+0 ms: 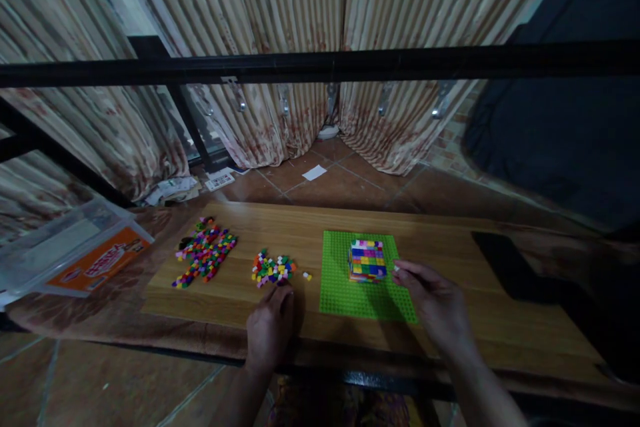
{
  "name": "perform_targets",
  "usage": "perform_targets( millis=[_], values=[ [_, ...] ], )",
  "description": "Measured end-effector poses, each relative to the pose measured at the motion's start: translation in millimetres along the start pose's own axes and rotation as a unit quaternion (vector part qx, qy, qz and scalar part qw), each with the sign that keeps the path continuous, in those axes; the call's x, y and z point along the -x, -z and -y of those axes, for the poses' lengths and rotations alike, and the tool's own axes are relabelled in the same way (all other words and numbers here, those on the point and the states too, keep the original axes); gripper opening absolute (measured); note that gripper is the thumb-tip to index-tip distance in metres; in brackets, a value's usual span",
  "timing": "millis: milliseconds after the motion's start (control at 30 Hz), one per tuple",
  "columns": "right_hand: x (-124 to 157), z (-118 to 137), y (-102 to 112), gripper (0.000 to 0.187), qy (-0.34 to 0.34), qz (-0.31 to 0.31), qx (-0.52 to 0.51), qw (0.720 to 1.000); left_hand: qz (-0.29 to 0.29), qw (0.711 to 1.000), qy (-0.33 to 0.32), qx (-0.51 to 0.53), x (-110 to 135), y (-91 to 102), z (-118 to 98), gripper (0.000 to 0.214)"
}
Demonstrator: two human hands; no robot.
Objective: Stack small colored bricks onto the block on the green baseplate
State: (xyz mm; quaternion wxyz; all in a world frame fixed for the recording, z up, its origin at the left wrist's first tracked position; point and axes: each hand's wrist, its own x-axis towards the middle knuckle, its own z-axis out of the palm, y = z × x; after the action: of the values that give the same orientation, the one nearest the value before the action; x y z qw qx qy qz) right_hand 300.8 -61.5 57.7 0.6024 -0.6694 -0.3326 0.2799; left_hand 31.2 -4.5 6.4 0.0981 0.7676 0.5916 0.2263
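A green baseplate [350,293] lies on a wooden board [450,247]. On it stands a block of stacked multicoloured bricks [367,260]. My right hand [435,297] rests on the plate's right edge, fingers pinched on a small white brick [397,268] just right of the block. My left hand [270,327] sits knuckles-up at the board's front edge, fingers curled, just below a small pile of loose coloured bricks [273,269]. A single pale brick [307,276] lies between that pile and the plate. A larger pile of loose bricks [205,252] is farther left.
A clear plastic box with an orange label [80,247] sits at the left on the cloth-covered table. A dark flat object [505,260] lies at the board's right end. A black metal bar [320,67] crosses the view, with curtains and a tiled floor beyond.
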Motion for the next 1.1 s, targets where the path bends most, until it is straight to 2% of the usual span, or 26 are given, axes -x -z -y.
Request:
perform_targets(
  millis=[133, 300, 467, 633, 1100],
  values=[
    [-21, -9, -1, 0.031, 0.030, -0.020, 0.024, 0.999, -0.003, 1.000, 0.000, 0.018, -1, 1.8, 2, 0.018],
    [-46, -11, -7, 0.031, 0.075, 0.007, 0.115, 0.990, -0.010, 0.999, -0.010, 0.036, -1, -0.2, 6, 0.018],
    [-54, -5, -13, 0.025, 0.104, 0.024, 0.184, 0.977, -0.004, 0.999, -0.005, 0.034, 0, -1.6, 6, 0.019],
    [-57, -1, -16, 0.021, 0.101, 0.035, 0.244, 0.964, -0.003, 0.999, -0.007, 0.035, 0, -0.7, 6, 0.022],
    [-57, -5, -18, 0.023, 0.082, 0.021, 0.206, 0.975, -0.010, 0.999, -0.007, 0.037, 2, -3.8, 8, 0.022]
  ],
)
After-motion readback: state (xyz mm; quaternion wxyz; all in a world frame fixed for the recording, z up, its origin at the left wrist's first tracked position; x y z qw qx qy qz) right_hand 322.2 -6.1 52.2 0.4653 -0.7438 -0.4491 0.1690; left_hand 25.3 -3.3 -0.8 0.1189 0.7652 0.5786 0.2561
